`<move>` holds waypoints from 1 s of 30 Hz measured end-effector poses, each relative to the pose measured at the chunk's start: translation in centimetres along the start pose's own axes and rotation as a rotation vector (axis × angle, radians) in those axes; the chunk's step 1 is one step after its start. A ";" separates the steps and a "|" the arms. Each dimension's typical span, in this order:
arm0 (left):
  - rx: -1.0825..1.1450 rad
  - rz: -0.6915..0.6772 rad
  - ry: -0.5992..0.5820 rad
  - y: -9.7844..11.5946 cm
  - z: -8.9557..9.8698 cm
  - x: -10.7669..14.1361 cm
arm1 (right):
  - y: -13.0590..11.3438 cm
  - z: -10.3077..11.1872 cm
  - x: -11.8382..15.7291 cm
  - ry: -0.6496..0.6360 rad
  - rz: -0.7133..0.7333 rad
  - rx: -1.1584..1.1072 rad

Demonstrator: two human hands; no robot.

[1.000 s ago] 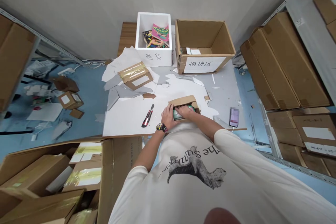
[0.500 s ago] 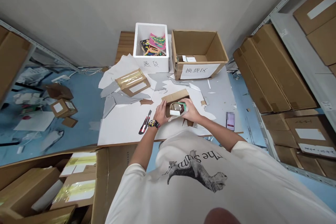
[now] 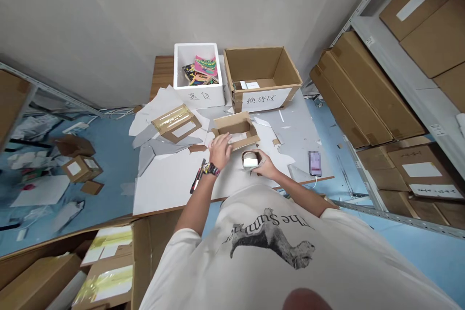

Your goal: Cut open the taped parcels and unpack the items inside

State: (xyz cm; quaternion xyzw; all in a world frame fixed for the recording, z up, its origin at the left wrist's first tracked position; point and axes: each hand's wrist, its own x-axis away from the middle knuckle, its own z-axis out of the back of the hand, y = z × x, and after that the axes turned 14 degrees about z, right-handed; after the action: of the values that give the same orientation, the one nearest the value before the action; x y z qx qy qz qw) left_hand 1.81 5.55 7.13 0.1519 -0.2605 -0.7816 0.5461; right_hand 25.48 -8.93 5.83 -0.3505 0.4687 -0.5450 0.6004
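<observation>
My right hand (image 3: 266, 166) is wrapped round a small container (image 3: 250, 160) with a pale, shiny face, close to the table's front edge. My left hand (image 3: 220, 151), with a patterned watch on its wrist, is at the near left side of an open cardboard box (image 3: 236, 131); its fingers are apart and seem to touch the box. That box has its flaps up and something pale inside. Beside my left wrist lies a red and black utility knife (image 3: 197, 180), partly hidden by the watch. A taped brown parcel (image 3: 177, 123) rests on torn grey wrapping further left.
At the table's back stand a white foam box (image 3: 199, 97) holding colourful books and a large carton (image 3: 267, 100) with white items inside. A phone (image 3: 315, 163) lies at the right edge. Shelves with cartons (image 3: 370, 92) flank the right; a big box of parcels (image 3: 141, 247) is lower left.
The small container has come out of the cardboard box toward me in my right hand. The box now sits further back, and my left hand has turned over its near edge. The view has shifted slightly.
</observation>
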 end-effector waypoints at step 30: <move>-0.133 0.088 -0.225 6.3 -4.6 5.2 | -0.2 4.2 -4.4 0.211 -0.061 0.617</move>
State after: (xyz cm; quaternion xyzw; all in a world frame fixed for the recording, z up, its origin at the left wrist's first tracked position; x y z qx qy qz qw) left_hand 7.20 -2.12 7.27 0.0151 -0.2741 -0.7846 0.5559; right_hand 29.56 -4.98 8.19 -0.1075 0.3305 -0.7122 0.6098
